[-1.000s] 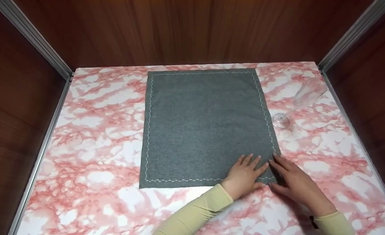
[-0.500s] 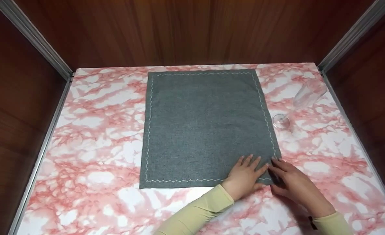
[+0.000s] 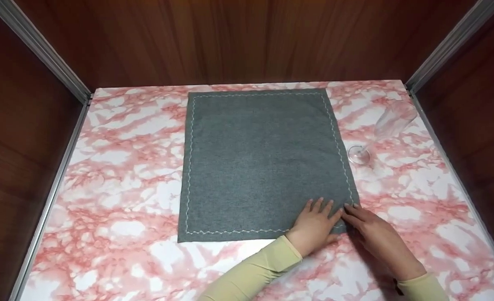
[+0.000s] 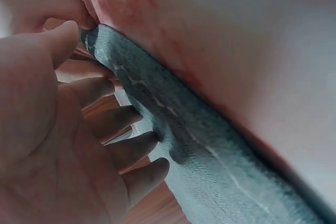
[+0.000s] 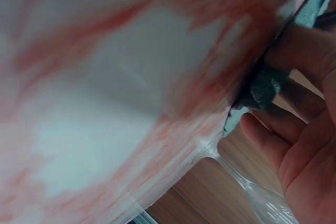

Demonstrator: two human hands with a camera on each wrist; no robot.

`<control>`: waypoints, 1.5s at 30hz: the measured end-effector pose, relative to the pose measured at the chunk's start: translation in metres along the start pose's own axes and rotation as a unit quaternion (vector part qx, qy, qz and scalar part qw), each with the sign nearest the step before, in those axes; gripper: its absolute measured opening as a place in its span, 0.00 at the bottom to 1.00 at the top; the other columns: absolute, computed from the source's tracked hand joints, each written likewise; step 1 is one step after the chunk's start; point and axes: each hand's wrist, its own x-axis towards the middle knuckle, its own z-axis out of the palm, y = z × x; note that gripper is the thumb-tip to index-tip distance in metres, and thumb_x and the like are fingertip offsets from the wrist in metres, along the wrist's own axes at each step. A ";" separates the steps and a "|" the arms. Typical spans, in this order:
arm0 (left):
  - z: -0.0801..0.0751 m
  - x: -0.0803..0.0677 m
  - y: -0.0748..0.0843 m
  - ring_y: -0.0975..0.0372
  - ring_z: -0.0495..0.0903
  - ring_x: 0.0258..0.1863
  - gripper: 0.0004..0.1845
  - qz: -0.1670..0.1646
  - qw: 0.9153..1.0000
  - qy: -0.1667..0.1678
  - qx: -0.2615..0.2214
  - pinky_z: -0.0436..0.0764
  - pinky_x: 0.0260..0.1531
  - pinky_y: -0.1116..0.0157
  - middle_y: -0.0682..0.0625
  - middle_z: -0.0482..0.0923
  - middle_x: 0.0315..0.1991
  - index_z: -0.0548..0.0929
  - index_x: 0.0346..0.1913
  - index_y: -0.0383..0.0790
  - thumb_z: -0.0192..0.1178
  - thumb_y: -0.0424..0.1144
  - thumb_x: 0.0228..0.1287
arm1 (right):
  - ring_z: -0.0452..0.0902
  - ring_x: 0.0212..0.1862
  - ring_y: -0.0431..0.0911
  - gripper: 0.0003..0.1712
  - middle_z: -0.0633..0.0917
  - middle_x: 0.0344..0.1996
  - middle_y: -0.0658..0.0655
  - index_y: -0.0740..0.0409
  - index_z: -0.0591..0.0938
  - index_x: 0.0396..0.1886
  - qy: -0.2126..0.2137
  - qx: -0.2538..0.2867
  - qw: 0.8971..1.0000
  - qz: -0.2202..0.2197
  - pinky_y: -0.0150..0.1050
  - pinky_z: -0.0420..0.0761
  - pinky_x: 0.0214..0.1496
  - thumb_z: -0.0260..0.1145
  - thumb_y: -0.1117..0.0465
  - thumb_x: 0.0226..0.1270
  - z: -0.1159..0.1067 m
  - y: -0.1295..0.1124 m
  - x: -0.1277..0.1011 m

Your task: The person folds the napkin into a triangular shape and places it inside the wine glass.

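Note:
A dark grey cloth [image 3: 255,159] with a pale wavy stitched border lies spread on the marbled table. My left hand [image 3: 313,225] rests on it near the front right corner, fingers spread and fairly straight. In the left wrist view the fingertips [image 4: 157,166] touch the cloth [image 4: 210,156]. At that corner my right hand [image 3: 382,242] pinches the fabric between thumb and fingers, beside the left thumb. In the right wrist view the cloth's corner [image 5: 265,85] looks bunched between them; the fingers hide part of it.
A clear stemmed glass [image 3: 359,155] stands right of the cloth, its base close to the cloth's right edge. The pink and white marbled table [image 3: 125,228] is enclosed by dark wooden panels [image 3: 247,42] at the back and sides, with metal rails at the joins.
My right hand has shifted slightly left, its thumb drawing in under the fingers at the cloth's corner. The left hand stays in place.

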 end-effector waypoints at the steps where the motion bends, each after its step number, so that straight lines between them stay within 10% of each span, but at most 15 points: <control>1: -0.001 0.000 0.001 0.57 0.56 0.70 0.36 -0.001 1.000 -0.001 0.002 0.57 0.67 0.57 0.55 0.58 0.72 0.58 0.73 0.62 0.45 0.68 0.64 | 0.71 0.60 0.59 0.31 0.76 0.60 0.62 0.59 0.80 0.58 0.003 -0.004 1.000 -0.001 0.55 0.76 0.51 0.71 0.75 0.51 0.000 0.000 0.000; 13: -0.005 0.001 0.012 0.54 0.72 0.59 0.40 -0.023 0.996 0.075 0.033 0.70 0.58 0.57 0.50 0.75 0.59 0.69 0.68 0.47 0.57 0.67 0.58 | 0.73 0.59 0.53 0.31 0.79 0.57 0.57 0.58 0.79 0.59 0.075 -0.049 0.995 -0.041 0.49 0.73 0.57 0.67 0.76 0.52 -0.004 -0.004 -0.003; 20: -0.001 0.006 0.018 0.63 0.80 0.35 0.12 -0.003 0.976 0.205 0.079 0.77 0.39 0.66 0.56 0.81 0.33 0.85 0.44 0.46 0.57 0.46 0.64 | 0.73 0.56 0.53 0.27 0.80 0.53 0.58 0.60 0.81 0.54 0.112 -0.024 0.992 -0.061 0.47 0.66 0.60 0.68 0.74 0.50 -0.009 -0.004 0.000; 25: -0.001 0.005 0.018 0.66 0.79 0.28 0.09 0.013 0.973 0.223 0.063 0.78 0.28 0.71 0.58 0.80 0.30 0.84 0.44 0.47 0.57 0.41 0.64 | 0.74 0.53 0.53 0.30 0.81 0.50 0.57 0.59 0.82 0.52 0.130 0.054 0.989 -0.052 0.41 0.66 0.60 0.69 0.79 0.46 -0.010 0.001 0.001; 34: -0.004 0.008 0.004 0.61 0.82 0.24 0.11 0.027 0.969 0.153 -0.190 0.76 0.16 0.69 0.52 0.82 0.26 0.81 0.37 0.45 0.62 0.27 0.55 | 0.74 0.54 0.38 0.33 0.83 0.49 0.56 0.58 0.80 0.55 0.111 0.289 0.951 0.022 0.21 0.67 0.55 0.71 0.81 0.47 -0.014 0.017 0.005; 39: -0.008 0.010 -0.007 0.64 0.82 0.31 0.18 0.017 0.948 0.148 -0.282 0.78 0.27 0.73 0.54 0.84 0.33 0.84 0.44 0.46 0.59 0.22 0.55 | 0.71 0.58 0.36 0.32 0.80 0.52 0.63 0.62 0.75 0.61 0.070 0.381 0.920 0.049 0.24 0.65 0.59 0.67 0.80 0.54 -0.020 0.032 0.010; 45: -0.012 0.010 -0.020 0.70 0.78 0.35 0.20 -0.014 0.900 0.140 -0.412 0.73 0.35 0.79 0.56 0.83 0.39 0.83 0.52 0.45 0.60 0.23 0.58 | 0.74 0.57 0.44 0.25 0.78 0.52 0.69 0.70 0.74 0.59 0.065 0.449 0.889 0.057 0.31 0.70 0.60 0.62 0.79 0.61 -0.019 0.046 0.021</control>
